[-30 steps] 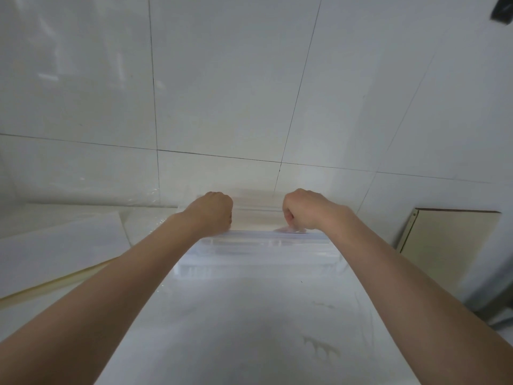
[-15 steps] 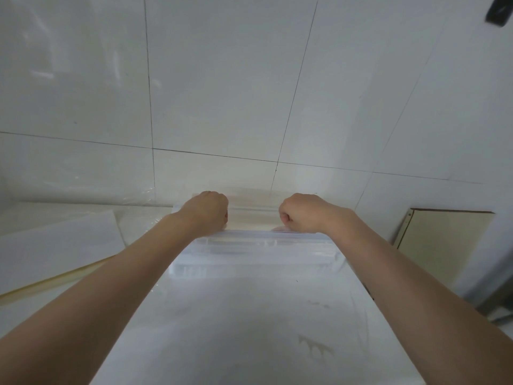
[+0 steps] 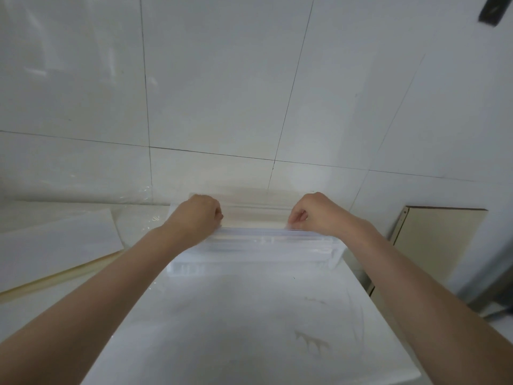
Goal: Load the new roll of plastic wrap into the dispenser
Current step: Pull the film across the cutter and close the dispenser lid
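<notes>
Both hands are working at the far edge of the bench right now. The left hand is curled into a loose fist, knuckles up, and it's sitting on the left end of the dispenser; the fingers are tucked under, so I honestly can't tell whether they're actually pinching the film or just pressing down on it. The right hand is curled the same way at the right end, and here the thumb and fingertips are looking like they're pinching the thin edge of the plastic wrap right where it meets the top of the dispenser.

The wrap itself is stretching as a clear, slightly shiny sheet between the two hands, running up and back from the dispenser toward the wall. The roll isn't showing clearly, it's all see-through on white, so where exactly it's sitting inside I can't say.

The dispenser is a long translucent white box lying crosswise at the far edge of the bench, close to the tiled wall. The bench top is white with a brownish stain toward the near right corner.

Off to the left there's a white board lying flat, with crinkled clear film beyond it by the wall. On the right a beige panel is leaning against the wall, past the bench's right edge.
</notes>
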